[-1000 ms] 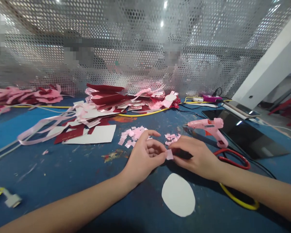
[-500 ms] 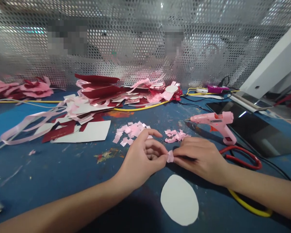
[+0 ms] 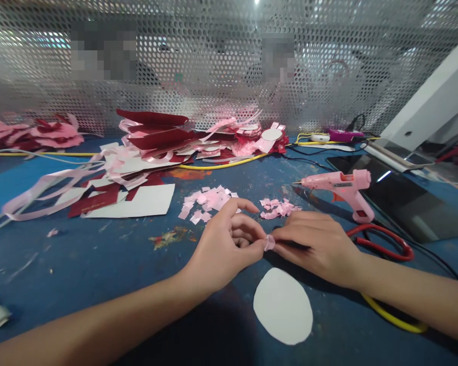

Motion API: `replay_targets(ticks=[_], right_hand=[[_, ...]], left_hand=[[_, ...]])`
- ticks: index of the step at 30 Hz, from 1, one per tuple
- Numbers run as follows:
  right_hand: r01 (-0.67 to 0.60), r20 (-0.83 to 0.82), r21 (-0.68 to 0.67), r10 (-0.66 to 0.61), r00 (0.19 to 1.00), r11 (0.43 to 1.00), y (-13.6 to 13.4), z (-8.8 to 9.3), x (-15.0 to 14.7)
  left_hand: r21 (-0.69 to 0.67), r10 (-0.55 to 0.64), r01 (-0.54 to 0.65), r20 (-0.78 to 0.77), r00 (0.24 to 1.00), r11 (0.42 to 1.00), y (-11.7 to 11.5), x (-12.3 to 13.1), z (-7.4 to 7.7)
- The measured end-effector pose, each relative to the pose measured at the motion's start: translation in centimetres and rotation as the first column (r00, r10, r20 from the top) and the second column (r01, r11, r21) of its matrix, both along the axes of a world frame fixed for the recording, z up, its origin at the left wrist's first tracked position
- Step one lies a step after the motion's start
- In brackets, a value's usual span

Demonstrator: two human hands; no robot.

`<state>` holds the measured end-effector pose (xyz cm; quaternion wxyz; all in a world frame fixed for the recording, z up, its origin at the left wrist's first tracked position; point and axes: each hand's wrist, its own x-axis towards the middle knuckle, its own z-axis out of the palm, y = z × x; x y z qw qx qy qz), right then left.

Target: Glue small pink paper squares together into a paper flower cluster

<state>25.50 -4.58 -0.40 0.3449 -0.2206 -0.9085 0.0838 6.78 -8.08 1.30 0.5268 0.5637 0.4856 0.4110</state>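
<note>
Pink paper pc. (image 3: 269,243): small, creased, held just above the surface, btwn. the fingertips of both hands, beyond the white oval.
L hand (image 3: 225,244): thumb + index fingertips pinching the near-L edge of the pc.; other fingers loosely curled.
R hand (image 3: 320,244): thumb + index pinching the R edge of same pc.; back of hand up.
White oval cutout (image 3: 283,306): flat on the blue surface (image 3: 110,284), nearest the wearer, below the hands, touching neither.
Loose pink squares (image 3: 209,198): scattered pile beyond L hand, partly hidden by it.
Small pink scraps (image 3: 278,207): 2nd, smaller pile, just beyond R hand.
Pink glue gun (image 3: 338,183): on its side, R of the scraps, nozzle pointing L.
Red loop (image 3: 402,244): below gun, partly under R forearm; type can't be told.
Dark glossy panel (image 3: 416,203): flat, behind + R of gun.
Maroon card (image 3: 152,119), pink ribbon (image 3: 49,190), white card (image 3: 148,201): heaped, far L to ctr.
Bkgd.: perforated metal screen (image 3: 198,96), upright along the far edge.
</note>
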Motion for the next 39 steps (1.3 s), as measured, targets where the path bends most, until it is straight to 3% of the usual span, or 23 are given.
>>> replay_targets(ticks=[11, 15, 20, 25, 39], right_hand=[[-0.065, -0.013, 0.0, 0.065, 0.998, 0.998, 0.1, 0.1, 0.3], [-0.061, -0.076, -0.056, 0.056, 0.996, 0.997, 0.0, 0.1, 0.3], [-0.093, -0.137, -0.122, 0.076, 0.988, 0.988, -0.2, 0.4, 0.3], [-0.139, -0.149, -0.162, 0.115, 0.982, 0.977, -0.4, 0.6, 0.3], [-0.109, -0.15, -0.168, 0.084, 0.985, 0.98, -0.6, 0.5, 0.2]], left_hand=[[0.045, -0.039, 0.041, -0.045, 0.998, 0.998, 0.0, 0.0, -0.2], [0.155, -0.05, 0.064, -0.096, 0.994, 0.986, -0.1, -0.5, -0.3], [0.384, -0.04, 0.165, -0.314, 0.949, 0.908, -0.1, -1.2, -0.2], [0.543, -0.034, 0.223, -0.335, 0.941, 0.81, 0.0, -1.1, 0.1], [0.661, 0.028, 0.176, -0.286, 0.958, 0.73, 0.0, -1.1, 0.2]])
